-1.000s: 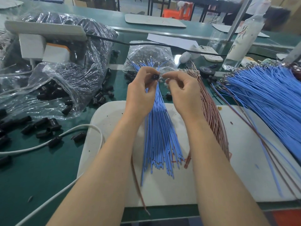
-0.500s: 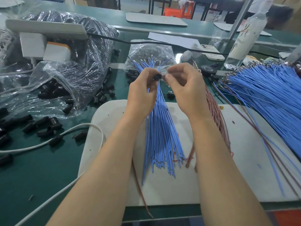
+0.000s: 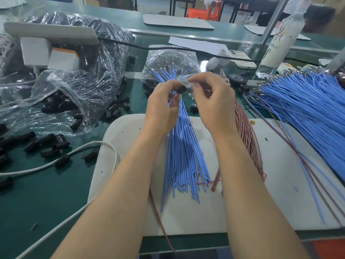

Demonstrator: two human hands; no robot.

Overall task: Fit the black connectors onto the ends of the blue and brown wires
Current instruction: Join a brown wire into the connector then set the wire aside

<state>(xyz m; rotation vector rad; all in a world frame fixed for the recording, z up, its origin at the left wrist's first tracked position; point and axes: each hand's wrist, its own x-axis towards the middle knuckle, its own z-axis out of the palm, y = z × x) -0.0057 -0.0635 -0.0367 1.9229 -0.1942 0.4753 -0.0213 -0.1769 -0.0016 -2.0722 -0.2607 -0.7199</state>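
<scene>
My left hand (image 3: 162, 107) pinches a small black connector (image 3: 181, 89) between thumb and fingertips, held above a fan of blue wires (image 3: 182, 152). My right hand (image 3: 212, 101) is just right of it, fingers curled and pinching a thin wire end near the connector; the wire itself is hard to make out. A bundle of brown wires (image 3: 246, 131) lies under my right wrist on the white mat (image 3: 280, 184). One brown wire (image 3: 158, 217) trails down past the mat's front edge.
Loose black connectors (image 3: 50, 144) lie on the green table at left, beside clear bags (image 3: 78, 71) full of them. A big sheaf of blue wires (image 3: 308, 113) lies at right. A white cable (image 3: 74, 152), a bottle (image 3: 278, 40) and a phone (image 3: 240, 58) are around.
My right hand's fingertips have drawn slightly away from the connector and lifted a little. My left hand still holds the connector in about the same place.
</scene>
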